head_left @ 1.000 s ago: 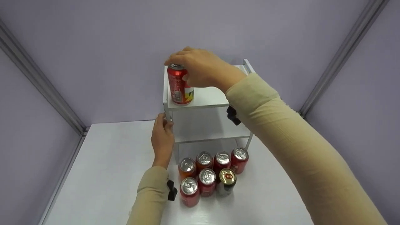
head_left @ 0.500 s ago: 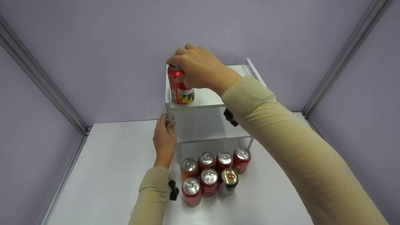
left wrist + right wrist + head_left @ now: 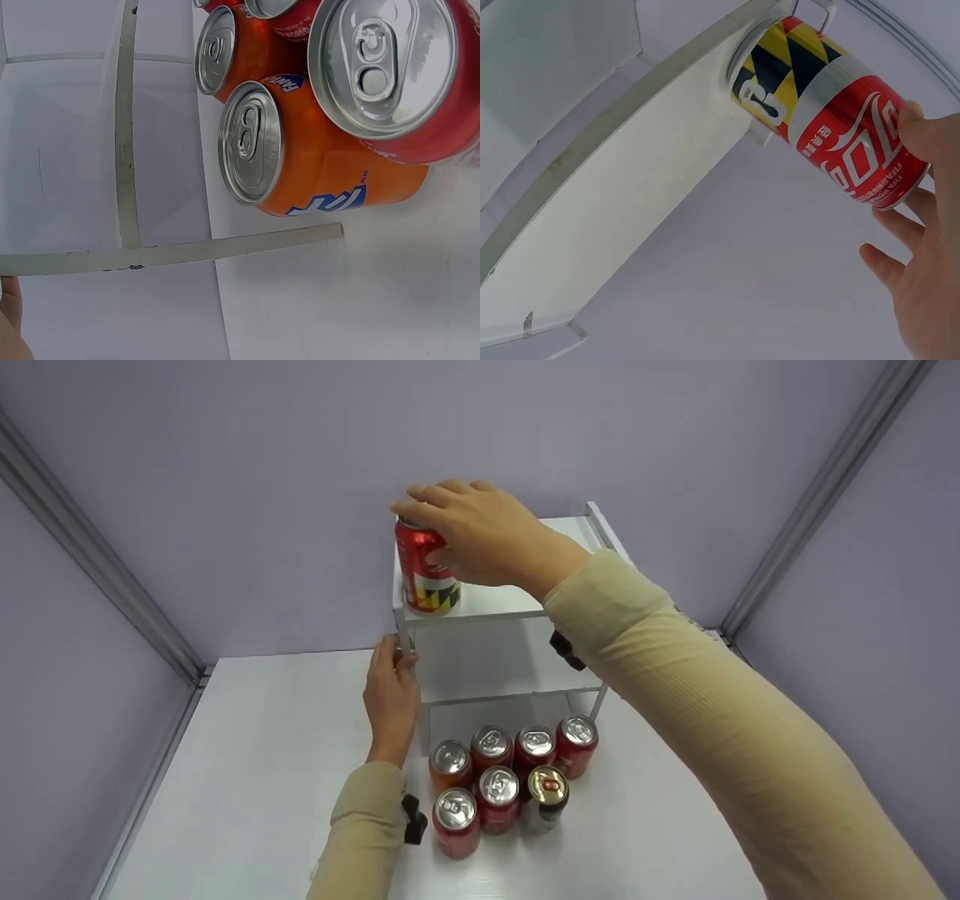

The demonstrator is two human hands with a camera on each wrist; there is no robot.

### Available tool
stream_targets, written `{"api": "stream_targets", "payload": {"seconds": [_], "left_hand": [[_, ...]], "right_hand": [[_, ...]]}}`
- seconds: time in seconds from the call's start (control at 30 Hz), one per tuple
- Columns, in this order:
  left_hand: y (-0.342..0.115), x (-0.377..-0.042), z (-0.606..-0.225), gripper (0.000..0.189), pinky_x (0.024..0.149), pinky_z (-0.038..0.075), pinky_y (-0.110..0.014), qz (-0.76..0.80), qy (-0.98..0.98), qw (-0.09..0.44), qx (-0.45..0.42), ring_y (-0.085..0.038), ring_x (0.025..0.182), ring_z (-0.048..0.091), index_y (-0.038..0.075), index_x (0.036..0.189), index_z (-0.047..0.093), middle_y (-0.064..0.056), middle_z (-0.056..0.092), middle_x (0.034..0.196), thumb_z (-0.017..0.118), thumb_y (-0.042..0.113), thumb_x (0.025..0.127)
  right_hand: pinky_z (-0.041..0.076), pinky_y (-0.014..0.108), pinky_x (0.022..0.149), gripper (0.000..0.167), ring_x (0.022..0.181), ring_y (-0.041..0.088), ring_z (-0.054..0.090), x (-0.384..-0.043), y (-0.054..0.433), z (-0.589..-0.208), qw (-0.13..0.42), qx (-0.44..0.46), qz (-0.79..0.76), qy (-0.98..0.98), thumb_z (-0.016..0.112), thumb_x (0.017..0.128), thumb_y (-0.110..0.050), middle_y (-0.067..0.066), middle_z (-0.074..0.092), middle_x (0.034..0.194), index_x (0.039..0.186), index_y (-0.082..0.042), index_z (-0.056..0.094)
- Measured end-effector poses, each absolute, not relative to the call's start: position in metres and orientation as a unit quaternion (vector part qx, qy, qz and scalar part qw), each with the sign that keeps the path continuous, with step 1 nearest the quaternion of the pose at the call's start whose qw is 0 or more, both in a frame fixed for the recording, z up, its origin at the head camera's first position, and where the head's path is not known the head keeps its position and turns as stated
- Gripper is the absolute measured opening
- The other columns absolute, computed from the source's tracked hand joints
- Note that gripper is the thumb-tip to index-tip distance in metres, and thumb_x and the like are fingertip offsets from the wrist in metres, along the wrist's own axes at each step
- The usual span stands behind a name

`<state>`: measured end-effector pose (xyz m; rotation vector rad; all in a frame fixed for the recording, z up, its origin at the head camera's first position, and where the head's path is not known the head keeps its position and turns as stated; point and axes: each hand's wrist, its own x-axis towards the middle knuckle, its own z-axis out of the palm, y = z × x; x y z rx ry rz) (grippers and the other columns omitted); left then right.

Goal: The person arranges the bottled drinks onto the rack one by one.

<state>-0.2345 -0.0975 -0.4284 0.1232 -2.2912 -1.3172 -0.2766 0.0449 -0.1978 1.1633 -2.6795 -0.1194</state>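
Note:
In the head view my right hand [image 3: 487, 532] reaches over a red Coca-Cola can [image 3: 429, 566] and grips it near its top, thumb on its near side. The can stands upright at the left front corner of the upper shelf. The right wrist view shows the can's red label [image 3: 862, 142] and its yellow-and-black checked lower band; two of the right fingers [image 3: 881, 262] spread away from it. Lower down, my left hand [image 3: 391, 697] holds the left post of the white shelf rack [image 3: 495, 616], thumb in front. Its fingertips are partly hidden behind the post.
Several cans stand close together on the white table [image 3: 285, 780] before the rack: orange Fanta cans [image 3: 322, 165], red cans [image 3: 456, 825] and one gold-topped dark can [image 3: 546, 799]. Grey-white walls [image 3: 300, 510] enclose the back and sides. The rack's lower shelf [image 3: 480, 660] is below the can.
The can has turned on the spot: its barcode side has gone from the front and the yellow-and-black checks now face forward. The right fingers have spread a little. The left hand stays put.

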Motion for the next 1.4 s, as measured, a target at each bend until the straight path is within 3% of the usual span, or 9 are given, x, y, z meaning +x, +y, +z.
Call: {"api": "stream_targets", "payload": {"seconds": [0.2,0.33,0.6,0.9,1.2,1.4], "left_hand": [[-0.097,-0.232,-0.43,0.017,0.079,0.052,-0.04,-0.482,-0.839,0.249,0.043,-0.022,0.094,0.059,0.008,0.116,0.055,-0.008,0.059,0.105,0.055,0.014,0.101],[-0.097,-0.231,-0.432,0.017,0.08,0.053,-0.039,-0.481,-0.839,0.25,0.048,-0.022,0.095,0.06,0.008,0.117,0.055,-0.006,0.059,0.106,0.055,0.014,0.101],[-0.1,-0.232,-0.433,0.017,0.082,0.052,-0.04,-0.486,-0.835,0.253,0.047,-0.022,0.099,0.062,0.009,0.115,0.056,-0.007,0.06,0.107,0.056,0.016,0.1],[-0.097,-0.236,-0.431,0.016,0.08,0.052,-0.04,-0.486,-0.835,0.257,0.033,-0.022,0.099,0.062,0.008,0.115,0.056,-0.007,0.061,0.108,0.054,0.015,0.101],[-0.097,-0.233,-0.43,0.015,0.08,0.053,-0.038,-0.484,-0.839,0.247,0.035,-0.02,0.1,0.062,0.009,0.116,0.055,-0.005,0.06,0.107,0.053,0.013,0.102],[-0.101,-0.232,-0.43,0.014,0.079,0.053,-0.039,-0.478,-0.841,0.248,0.049,-0.022,0.097,0.062,0.008,0.114,0.055,-0.006,0.06,0.105,0.054,0.014,0.101]], "right_hand": [[0.028,0.048,0.115,0.063,0.14,0.028,0.038,-0.278,0.048,-0.202,0.118,0.417,-0.041,-0.9,0.065,0.096,-0.017,0.005,0.041,0.153,0.153,-0.021,0.038],[0.031,0.047,0.113,0.063,0.138,0.029,0.041,-0.277,0.045,-0.205,0.137,0.417,-0.071,-0.896,0.065,0.097,-0.026,0.007,0.043,0.151,0.154,-0.02,0.037],[0.036,0.042,0.109,0.058,0.132,0.029,0.045,-0.279,0.041,-0.211,0.181,0.402,-0.108,-0.891,0.05,0.103,-0.043,0.011,0.049,0.141,0.151,-0.014,0.038],[0.03,0.047,0.114,0.083,0.144,0.027,0.032,-0.282,0.058,-0.204,0.14,0.435,-0.072,-0.887,0.077,0.088,-0.026,0.006,0.034,0.158,0.156,-0.02,0.03],[0.041,0.045,0.106,0.062,0.132,0.027,0.047,-0.282,0.054,-0.208,0.172,0.447,-0.043,-0.877,0.071,0.093,-0.017,0.006,0.049,0.146,0.148,-0.016,0.043],[0.046,0.043,0.101,0.056,0.126,0.029,0.05,-0.277,0.037,-0.21,0.188,0.41,-0.087,-0.888,0.064,0.098,-0.018,0.01,0.051,0.141,0.149,-0.015,0.042]]}}
